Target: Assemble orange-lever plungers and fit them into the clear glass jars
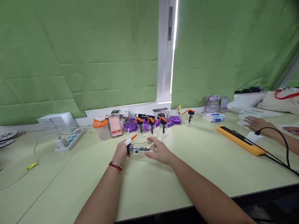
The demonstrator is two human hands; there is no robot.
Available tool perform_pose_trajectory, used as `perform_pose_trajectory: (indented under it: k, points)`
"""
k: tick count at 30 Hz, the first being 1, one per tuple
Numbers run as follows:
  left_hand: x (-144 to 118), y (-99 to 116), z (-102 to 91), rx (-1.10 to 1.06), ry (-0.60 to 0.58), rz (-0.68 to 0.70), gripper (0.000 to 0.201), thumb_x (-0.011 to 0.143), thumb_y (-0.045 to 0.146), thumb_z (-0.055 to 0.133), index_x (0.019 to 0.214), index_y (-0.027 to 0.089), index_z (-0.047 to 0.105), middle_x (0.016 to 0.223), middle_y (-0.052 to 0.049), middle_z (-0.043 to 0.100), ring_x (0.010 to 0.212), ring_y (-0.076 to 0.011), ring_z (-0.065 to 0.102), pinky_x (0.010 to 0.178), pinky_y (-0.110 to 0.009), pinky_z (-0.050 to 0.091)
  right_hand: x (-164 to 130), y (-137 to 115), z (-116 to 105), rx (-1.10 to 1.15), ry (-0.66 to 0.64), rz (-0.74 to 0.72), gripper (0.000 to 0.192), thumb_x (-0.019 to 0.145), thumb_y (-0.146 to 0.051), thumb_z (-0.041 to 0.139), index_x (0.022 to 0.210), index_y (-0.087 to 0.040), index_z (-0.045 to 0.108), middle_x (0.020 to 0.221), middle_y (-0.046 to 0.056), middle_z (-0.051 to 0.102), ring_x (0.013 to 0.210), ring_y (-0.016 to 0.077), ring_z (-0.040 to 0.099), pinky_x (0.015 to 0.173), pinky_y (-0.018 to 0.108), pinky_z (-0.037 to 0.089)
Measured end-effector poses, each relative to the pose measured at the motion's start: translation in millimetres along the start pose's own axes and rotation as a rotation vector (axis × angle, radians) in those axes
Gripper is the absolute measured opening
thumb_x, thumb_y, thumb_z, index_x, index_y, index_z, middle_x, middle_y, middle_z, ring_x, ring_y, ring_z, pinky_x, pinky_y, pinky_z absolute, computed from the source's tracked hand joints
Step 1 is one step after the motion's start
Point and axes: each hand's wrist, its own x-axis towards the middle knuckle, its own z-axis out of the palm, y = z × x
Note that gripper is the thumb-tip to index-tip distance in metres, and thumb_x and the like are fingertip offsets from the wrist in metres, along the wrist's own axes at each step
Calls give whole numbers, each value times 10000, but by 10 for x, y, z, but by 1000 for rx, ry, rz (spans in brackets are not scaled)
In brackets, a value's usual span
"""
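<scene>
Held on its side above the table is a clear glass bottle (pixel 141 150) with a dark inner tube. My left hand (pixel 121 151) is closed around its black head end, where a white piece and an orange lever stick out. At the bottle's base, my right hand (pixel 160 151) grips the glass between thumb and fingers. Behind my hands stand three similar bottles with black and orange tops: a left one (pixel 140 127), a middle one (pixel 152 127) and a right one (pixel 163 127). Another such bottle (pixel 190 118) is upright farther right.
Purple plastic pieces (pixel 130 126) lie behind the bottles. An orange-lidded cup (pixel 101 128) and a phone (pixel 115 126) stand left. A white power strip (pixel 71 141) and stacked white boxes (pixel 56 122) are farther left. Right: an orange power strip (pixel 240 140), a wipes pack (pixel 213 117) and another person's hand (pixel 255 124).
</scene>
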Motion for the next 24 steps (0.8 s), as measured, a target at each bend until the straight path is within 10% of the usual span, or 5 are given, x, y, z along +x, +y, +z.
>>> perform_pose_trajectory:
  k: [5,9,17,20,24]
  points:
    - [52,-24,-54,-3,-3,-94,348,694,479,593,570,178,471,406,49,441,262,-78,347,277,-225,274,-22,-65,-122,-636,57,-735,498,732,-135,646,1186,-218,458,1266,122,437,1243,265,369,1020,484,373]
    - [128,-46,-159,-4,91,-134,332,702,467,554,559,210,400,365,59,393,245,-99,349,281,-242,283,-85,79,-303,-880,119,-956,377,823,-69,501,1158,-240,475,1216,102,473,1287,269,330,1039,547,329]
    - [118,-82,-84,53,162,-88,250,684,403,561,616,194,443,380,47,431,267,-94,369,306,-226,252,-290,958,-1045,-328,773,38,718,654,-525,680,1237,-186,431,1216,132,517,1133,279,511,943,418,441]
    - [121,-123,-53,90,156,-97,217,683,387,551,668,178,493,392,46,441,293,-104,404,309,-217,239,-287,1292,-1254,-203,826,397,751,653,-604,631,1235,-166,448,1200,144,559,1095,274,546,903,368,447]
    - [145,-161,-64,126,151,-126,228,693,395,531,719,170,515,398,42,449,299,-112,410,312,-218,247,-260,1511,-1414,-335,805,533,848,606,-609,652,1280,-158,404,1261,145,534,1117,276,533,904,340,422]
